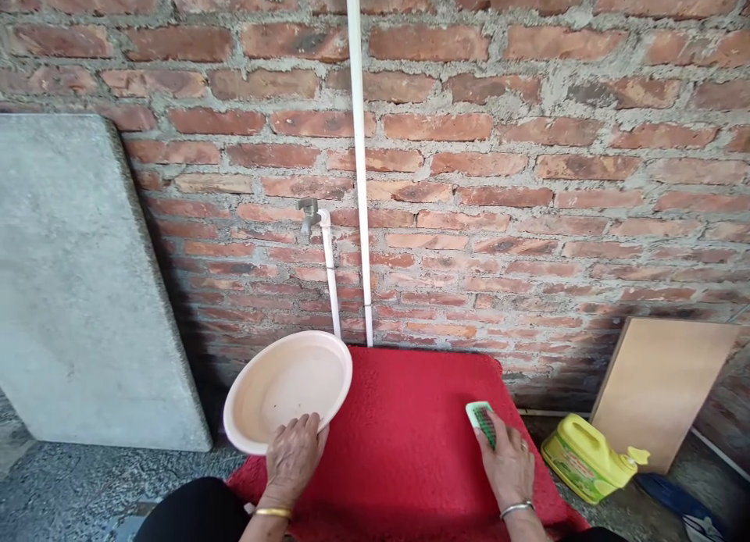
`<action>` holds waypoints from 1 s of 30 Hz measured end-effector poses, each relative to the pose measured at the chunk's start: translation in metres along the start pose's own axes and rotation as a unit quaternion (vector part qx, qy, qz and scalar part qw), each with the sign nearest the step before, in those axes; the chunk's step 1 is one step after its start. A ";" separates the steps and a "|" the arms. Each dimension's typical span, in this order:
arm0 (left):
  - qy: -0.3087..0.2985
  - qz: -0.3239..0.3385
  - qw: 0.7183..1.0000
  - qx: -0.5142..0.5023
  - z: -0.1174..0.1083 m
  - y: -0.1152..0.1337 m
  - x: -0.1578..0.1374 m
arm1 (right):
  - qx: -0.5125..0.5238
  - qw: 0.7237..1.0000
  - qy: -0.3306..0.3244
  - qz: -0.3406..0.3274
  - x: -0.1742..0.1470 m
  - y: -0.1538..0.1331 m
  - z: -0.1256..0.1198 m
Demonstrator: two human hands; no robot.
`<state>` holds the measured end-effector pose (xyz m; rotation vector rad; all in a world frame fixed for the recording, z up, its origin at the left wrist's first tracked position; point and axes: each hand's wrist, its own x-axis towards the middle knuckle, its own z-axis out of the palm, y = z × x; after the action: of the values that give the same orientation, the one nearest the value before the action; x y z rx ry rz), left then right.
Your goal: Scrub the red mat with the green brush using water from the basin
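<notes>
A pale pink plastic basin (pixel 293 374) is tilted above the left side of a table draped with a red cloth (pixel 410 440). My left hand (pixel 294 458) grips the near rim of the basin, fingers over the edge and into its inside. A few dark specks show on the basin's inner surface. Over the right part of the red cloth, my right hand (pixel 508 458) is closed around a small green and white scrub brush (pixel 481 418). Part of the brush is hidden by my fingers, and I cannot tell whether it touches the cloth.
A brick wall (pixel 457 206) stands behind the table, with a tap (pixel 308 216) and a tall white pipe (pixel 359 159). A grey slab (pixel 82 276) leans at the left. On the right floor are a yellow jug (pixel 589 458) and a leaning tan board (pixel 665 390).
</notes>
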<state>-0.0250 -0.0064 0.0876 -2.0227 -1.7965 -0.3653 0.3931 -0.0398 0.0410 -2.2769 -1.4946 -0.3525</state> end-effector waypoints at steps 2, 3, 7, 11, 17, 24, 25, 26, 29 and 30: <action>0.000 -0.002 1.000 -0.005 0.000 0.001 0.000 | 0.068 0.996 -0.016 -0.061 -0.003 -0.036 0.000; 0.000 -0.002 1.000 -0.008 0.000 0.001 0.000 | 0.102 0.990 -0.030 -0.091 -0.007 -0.058 0.000; 0.006 -0.004 1.000 -0.024 0.001 0.002 -0.001 | 0.182 0.957 -0.116 -0.191 -0.029 -0.145 -0.002; 0.005 -0.009 0.999 -0.039 0.003 0.002 -0.001 | 0.184 0.932 -0.172 -0.259 -0.040 -0.189 0.002; 0.001 -0.009 0.999 -0.035 0.002 0.003 -0.001 | 0.103 0.971 -0.102 -0.191 0.009 -0.122 0.022; -0.006 -0.028 0.998 -0.057 -0.001 0.007 0.001 | 0.026 0.999 0.032 0.001 0.047 0.013 0.020; -0.008 -0.031 0.998 -0.057 -0.001 0.008 0.001 | 0.030 0.999 0.043 0.012 0.047 0.017 0.019; -0.008 -0.033 0.998 -0.055 -0.001 0.008 0.001 | 0.039 0.998 0.052 0.017 0.046 0.016 0.018; -0.007 -0.032 0.999 -0.043 0.001 0.008 0.001 | 0.089 0.995 0.031 -0.015 0.039 -0.021 0.018; -0.007 -0.031 0.999 -0.039 0.002 0.008 0.000 | 0.106 0.993 0.014 -0.039 0.035 -0.043 0.018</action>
<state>-0.0173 -0.0060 0.0850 -2.0304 -1.8833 -0.4475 0.3673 0.0122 0.0472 -2.0440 -1.5322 -0.2343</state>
